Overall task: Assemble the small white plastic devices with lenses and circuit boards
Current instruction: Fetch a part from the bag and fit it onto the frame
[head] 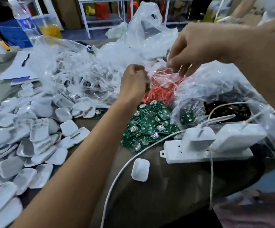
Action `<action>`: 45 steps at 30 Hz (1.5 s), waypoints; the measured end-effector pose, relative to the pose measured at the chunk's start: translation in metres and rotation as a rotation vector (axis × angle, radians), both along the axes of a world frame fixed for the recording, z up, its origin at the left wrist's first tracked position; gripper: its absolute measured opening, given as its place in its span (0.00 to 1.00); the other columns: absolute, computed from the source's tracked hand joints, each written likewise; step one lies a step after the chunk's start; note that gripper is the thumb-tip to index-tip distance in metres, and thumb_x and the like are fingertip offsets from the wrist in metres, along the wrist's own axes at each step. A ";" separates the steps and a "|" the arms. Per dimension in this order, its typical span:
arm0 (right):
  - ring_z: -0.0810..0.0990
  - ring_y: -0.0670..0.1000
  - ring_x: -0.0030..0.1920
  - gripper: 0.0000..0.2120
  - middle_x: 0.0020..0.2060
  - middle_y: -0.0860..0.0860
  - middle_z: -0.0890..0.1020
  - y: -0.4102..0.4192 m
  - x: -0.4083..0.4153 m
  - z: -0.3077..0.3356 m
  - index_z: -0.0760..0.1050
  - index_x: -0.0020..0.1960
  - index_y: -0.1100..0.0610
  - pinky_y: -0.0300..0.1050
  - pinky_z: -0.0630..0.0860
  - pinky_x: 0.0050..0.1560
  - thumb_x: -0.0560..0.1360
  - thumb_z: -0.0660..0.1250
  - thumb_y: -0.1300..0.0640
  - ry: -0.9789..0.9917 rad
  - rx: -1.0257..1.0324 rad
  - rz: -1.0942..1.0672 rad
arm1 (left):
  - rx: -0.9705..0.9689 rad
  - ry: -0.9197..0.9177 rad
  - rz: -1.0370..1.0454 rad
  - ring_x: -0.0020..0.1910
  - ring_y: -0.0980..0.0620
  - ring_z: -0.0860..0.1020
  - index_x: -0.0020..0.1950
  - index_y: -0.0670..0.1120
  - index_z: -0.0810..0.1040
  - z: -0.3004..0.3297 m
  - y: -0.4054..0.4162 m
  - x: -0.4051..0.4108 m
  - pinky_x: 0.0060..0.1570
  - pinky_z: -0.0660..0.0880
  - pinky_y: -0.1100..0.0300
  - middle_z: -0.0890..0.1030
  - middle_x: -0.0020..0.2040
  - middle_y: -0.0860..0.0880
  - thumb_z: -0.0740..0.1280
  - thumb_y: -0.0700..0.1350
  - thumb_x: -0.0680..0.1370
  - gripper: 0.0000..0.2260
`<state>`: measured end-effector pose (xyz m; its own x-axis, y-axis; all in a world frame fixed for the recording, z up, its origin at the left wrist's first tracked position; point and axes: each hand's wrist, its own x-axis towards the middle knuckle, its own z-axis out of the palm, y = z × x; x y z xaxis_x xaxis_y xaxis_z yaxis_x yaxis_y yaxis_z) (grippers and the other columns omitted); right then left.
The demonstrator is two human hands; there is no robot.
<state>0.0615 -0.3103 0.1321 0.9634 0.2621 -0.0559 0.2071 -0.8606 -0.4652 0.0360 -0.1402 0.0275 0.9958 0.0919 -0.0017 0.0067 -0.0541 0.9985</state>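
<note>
Left hand: the left hand (134, 79) is clenched into a fist above the table, knuckles up, at the near edge of the bag of red parts (163, 86); film seems bunched against it, though I cannot tell whether the fingers actually grip it.
Right hand: the right hand (197, 46) reaches in from the right, fingers curled down, pinching the clear plastic of that same bag at its top.
Red parts: small red-orange pieces packed inside thin clear film, between the 2 hands (too small to make out their shape).
Circuit boards: a loose heap of green circuit boards (147, 124) with round clear lenses lies on the table just in front of the red bag, under the left forearm's far side.
White shells: a large pile of white plastic shells (26, 137) spreads over the left side of the table; 1 single white shell (140, 169) lies apart, near the front, beside a white cable (117, 180).
Clear bags: crumpled clear bags (84, 66) behind the shells hold more white parts; another bag (224, 89) at right holds dark pieces.
Power strip: a white power strip (204, 150) with 2 white adapters plugged in sits at right, touching the dark bag.
Background: papers with a pen (25, 59) at far left, a water bottle (24, 18) behind.
</note>
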 end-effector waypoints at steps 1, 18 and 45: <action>0.88 0.53 0.40 0.04 0.39 0.54 0.88 -0.001 0.010 -0.007 0.86 0.49 0.60 0.46 0.85 0.41 0.79 0.73 0.59 0.014 -0.077 0.029 | -0.034 0.027 0.028 0.44 0.50 0.77 0.62 0.44 0.73 -0.001 -0.002 0.000 0.43 0.77 0.56 0.80 0.53 0.42 0.57 0.38 0.84 0.09; 0.86 0.53 0.33 0.14 0.31 0.53 0.86 0.000 0.091 -0.059 0.82 0.41 0.59 0.47 0.82 0.37 0.75 0.77 0.49 0.053 -0.661 0.129 | 1.067 -0.275 -0.065 0.50 0.45 0.82 0.56 0.51 0.83 -0.030 -0.020 0.020 0.55 0.81 0.45 0.83 0.53 0.47 0.75 0.45 0.77 0.09; 0.80 0.52 0.35 0.13 0.42 0.57 0.84 -0.022 0.055 -0.028 0.85 0.49 0.61 0.41 0.71 0.30 0.77 0.62 0.70 -0.381 -0.548 0.099 | 0.684 -0.527 -0.049 0.38 0.62 0.76 0.51 0.48 0.83 -0.012 -0.047 0.010 0.36 0.73 0.65 0.79 0.40 0.57 0.74 0.41 0.76 0.05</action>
